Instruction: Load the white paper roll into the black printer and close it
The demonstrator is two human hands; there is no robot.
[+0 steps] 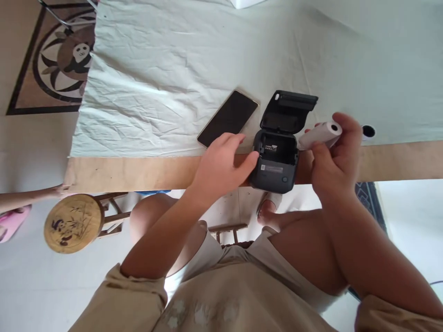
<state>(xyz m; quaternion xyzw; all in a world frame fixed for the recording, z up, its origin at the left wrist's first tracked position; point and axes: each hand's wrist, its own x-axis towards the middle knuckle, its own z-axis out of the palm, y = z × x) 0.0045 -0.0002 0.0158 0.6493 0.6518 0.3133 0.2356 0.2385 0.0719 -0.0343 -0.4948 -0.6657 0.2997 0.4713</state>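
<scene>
A small black printer [273, 177] sits at the table's near edge, its lid [285, 113] raised and its inner compartment showing. Just left of it is my left hand [224, 163], fingers spread, the thumb tip at the printer's side. On the other side, my right hand [335, 161] grips a white paper roll [320, 134] between thumb and fingers, close to the printer's right edge. A phone [228, 117] with a dark screen lies beyond my left hand. Partly hidden behind my right hand is a round black-and-white object [368, 133].
A pale green cloth [155, 92] covers most of the table, leaving a bare wooden edge [138, 173]. A round wooden stool [74, 223] stands at the left below the table. Another person's arm [31, 199] reaches the table's left corner. A white object [245, 2] is at the top.
</scene>
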